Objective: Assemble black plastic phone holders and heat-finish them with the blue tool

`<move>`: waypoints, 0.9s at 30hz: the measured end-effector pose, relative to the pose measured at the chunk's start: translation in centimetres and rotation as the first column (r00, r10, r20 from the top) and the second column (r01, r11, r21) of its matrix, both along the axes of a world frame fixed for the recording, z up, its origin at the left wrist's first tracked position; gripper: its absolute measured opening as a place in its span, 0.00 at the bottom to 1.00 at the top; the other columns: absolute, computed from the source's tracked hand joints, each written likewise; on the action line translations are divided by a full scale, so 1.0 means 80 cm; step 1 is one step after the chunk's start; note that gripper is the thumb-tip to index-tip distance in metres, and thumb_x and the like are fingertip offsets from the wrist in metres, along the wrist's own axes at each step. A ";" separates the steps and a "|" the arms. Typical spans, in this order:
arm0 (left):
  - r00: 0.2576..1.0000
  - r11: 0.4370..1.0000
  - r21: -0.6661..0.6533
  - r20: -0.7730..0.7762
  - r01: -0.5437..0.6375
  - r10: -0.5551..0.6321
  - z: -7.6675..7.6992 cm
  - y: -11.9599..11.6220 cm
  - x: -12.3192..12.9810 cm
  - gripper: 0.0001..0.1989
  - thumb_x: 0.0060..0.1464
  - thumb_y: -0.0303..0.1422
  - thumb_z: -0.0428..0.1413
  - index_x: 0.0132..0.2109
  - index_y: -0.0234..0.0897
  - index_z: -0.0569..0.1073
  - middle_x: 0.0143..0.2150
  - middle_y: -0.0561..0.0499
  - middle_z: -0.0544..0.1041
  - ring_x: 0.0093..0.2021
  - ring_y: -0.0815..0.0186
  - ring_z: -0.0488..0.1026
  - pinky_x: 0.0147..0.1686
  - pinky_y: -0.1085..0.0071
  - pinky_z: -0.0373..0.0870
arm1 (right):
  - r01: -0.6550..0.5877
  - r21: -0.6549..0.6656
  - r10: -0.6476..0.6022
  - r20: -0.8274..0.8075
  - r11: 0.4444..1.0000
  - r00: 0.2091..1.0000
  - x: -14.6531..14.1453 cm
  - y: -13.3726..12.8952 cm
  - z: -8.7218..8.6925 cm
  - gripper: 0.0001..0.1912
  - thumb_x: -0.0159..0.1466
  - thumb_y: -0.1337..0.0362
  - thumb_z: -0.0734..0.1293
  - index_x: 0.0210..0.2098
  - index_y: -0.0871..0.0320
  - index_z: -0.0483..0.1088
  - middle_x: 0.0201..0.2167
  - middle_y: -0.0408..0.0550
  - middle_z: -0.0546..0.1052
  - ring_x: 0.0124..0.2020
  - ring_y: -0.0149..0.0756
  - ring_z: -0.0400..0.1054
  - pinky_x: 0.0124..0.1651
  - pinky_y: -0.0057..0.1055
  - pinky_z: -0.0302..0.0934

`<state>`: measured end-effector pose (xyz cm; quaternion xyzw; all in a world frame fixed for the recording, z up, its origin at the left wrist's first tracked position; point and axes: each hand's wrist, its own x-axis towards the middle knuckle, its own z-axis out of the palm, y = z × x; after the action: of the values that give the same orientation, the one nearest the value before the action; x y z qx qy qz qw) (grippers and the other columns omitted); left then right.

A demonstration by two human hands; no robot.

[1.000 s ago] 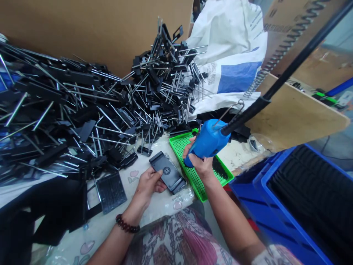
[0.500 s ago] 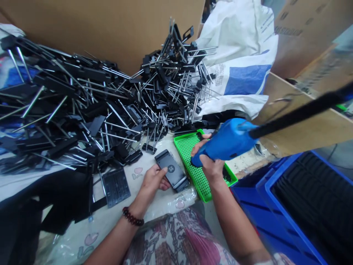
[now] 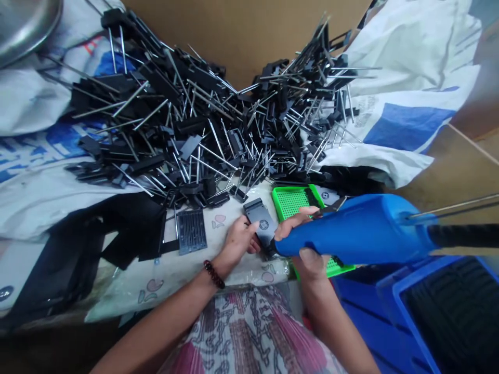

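Note:
My left hand [image 3: 241, 236] grips the left side of a flat black plastic plate [image 3: 261, 222] with a round emblem, thumb on its top face. In my right hand [image 3: 307, 234] is a blue electric screwdriver [image 3: 351, 228], held almost level with its front end over the plate's right edge. The bit is hidden, so I cannot tell whether it touches the plate. Partly beneath the screwdriver lies a green perforated tray [image 3: 290, 201] with small dark pieces in it. A ribbed dark panel [image 3: 192, 232] rests on the table to the left of my left hand.
A large heap of black parts with metal rods [image 3: 218, 124] spreads across the back against a cardboard wall [image 3: 241, 31]. White woven sacks [image 3: 413, 57] flank it. A blue crate [image 3: 405, 311] of black items stands at the lower right. Black sheets [image 3: 136, 223] lie at left.
The screwdriver has come from over the green tray to the right end of the plate and now lies more level. My left hand still holds the plate. The view has shifted left.

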<state>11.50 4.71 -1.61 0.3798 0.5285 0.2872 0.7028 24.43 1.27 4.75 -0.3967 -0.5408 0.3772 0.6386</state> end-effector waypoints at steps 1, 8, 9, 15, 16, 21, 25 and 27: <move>1.000 1.000 -0.001 -0.002 -0.006 0.006 0.000 0.000 0.000 0.12 0.54 0.41 0.53 0.37 0.39 0.61 0.16 0.57 0.70 0.15 0.67 0.71 0.14 0.77 0.64 | 0.005 -0.005 -0.005 0.013 1.000 1.000 -0.001 -0.001 -0.003 0.25 0.55 0.42 0.69 0.43 0.51 0.66 0.25 0.40 0.71 0.25 0.38 0.67 0.32 0.37 0.65; 1.000 1.000 -0.011 -0.018 -0.026 0.026 0.002 0.002 0.003 0.08 0.56 0.37 0.51 0.38 0.38 0.61 0.15 0.58 0.69 0.14 0.67 0.70 0.13 0.78 0.63 | 0.030 -0.037 -0.027 0.063 0.999 0.998 0.001 0.000 -0.007 0.25 0.55 0.40 0.67 0.40 0.53 0.67 0.25 0.42 0.70 0.26 0.39 0.67 0.35 0.39 0.65; 0.999 0.999 -0.014 -0.021 -0.029 0.029 0.002 0.002 0.003 0.08 0.56 0.37 0.51 0.38 0.38 0.61 0.15 0.58 0.69 0.14 0.67 0.70 0.13 0.78 0.63 | 0.028 -0.042 -0.025 0.069 0.999 0.997 0.001 0.001 -0.007 0.24 0.55 0.40 0.66 0.39 0.53 0.67 0.25 0.42 0.70 0.26 0.39 0.67 0.35 0.39 0.65; 0.999 1.000 -0.003 -0.014 -0.031 0.031 0.003 0.000 0.002 0.07 0.56 0.37 0.51 0.38 0.38 0.62 0.16 0.58 0.69 0.15 0.68 0.70 0.13 0.79 0.62 | 0.039 -0.023 -0.036 0.096 0.999 0.995 -0.001 0.002 -0.010 0.24 0.56 0.40 0.65 0.38 0.54 0.67 0.25 0.43 0.70 0.26 0.39 0.67 0.35 0.39 0.65; 0.999 1.000 0.001 -0.013 -0.031 0.031 0.004 0.000 0.002 0.07 0.56 0.37 0.51 0.38 0.38 0.62 0.16 0.58 0.70 0.15 0.68 0.70 0.14 0.79 0.63 | 0.046 -0.020 -0.044 0.094 0.999 0.995 -0.002 0.002 -0.009 0.25 0.56 0.40 0.65 0.40 0.53 0.66 0.25 0.42 0.70 0.26 0.40 0.68 0.35 0.40 0.65; 0.999 1.000 0.007 -0.017 -0.028 0.028 0.008 0.000 0.000 0.07 0.56 0.36 0.51 0.39 0.37 0.63 0.17 0.57 0.70 0.15 0.68 0.70 0.14 0.79 0.64 | 0.060 0.007 -0.060 0.064 0.998 0.996 -0.005 0.001 -0.007 0.28 0.56 0.42 0.66 0.48 0.51 0.62 0.25 0.39 0.71 0.26 0.40 0.68 0.35 0.39 0.65; 0.999 1.000 0.007 -0.022 -0.031 0.031 0.008 0.001 0.000 0.07 0.56 0.36 0.51 0.38 0.37 0.63 0.17 0.57 0.70 0.15 0.68 0.70 0.13 0.79 0.63 | 0.043 -0.025 -0.041 0.064 0.999 0.997 -0.004 0.002 -0.011 0.28 0.56 0.42 0.66 0.47 0.52 0.61 0.26 0.40 0.71 0.26 0.40 0.68 0.35 0.40 0.65; 0.999 0.999 0.012 -0.017 -0.036 0.036 0.007 0.001 0.001 0.07 0.56 0.36 0.51 0.37 0.37 0.63 0.17 0.57 0.70 0.15 0.68 0.70 0.14 0.79 0.62 | 0.027 -0.036 -0.025 0.065 0.999 0.998 -0.003 0.002 -0.013 0.27 0.56 0.42 0.66 0.47 0.52 0.61 0.25 0.40 0.71 0.26 0.40 0.68 0.35 0.40 0.64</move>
<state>11.54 4.81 -1.02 0.3768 0.5395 0.2994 0.6908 24.15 1.39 3.74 -0.4272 -0.5489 0.3656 0.6185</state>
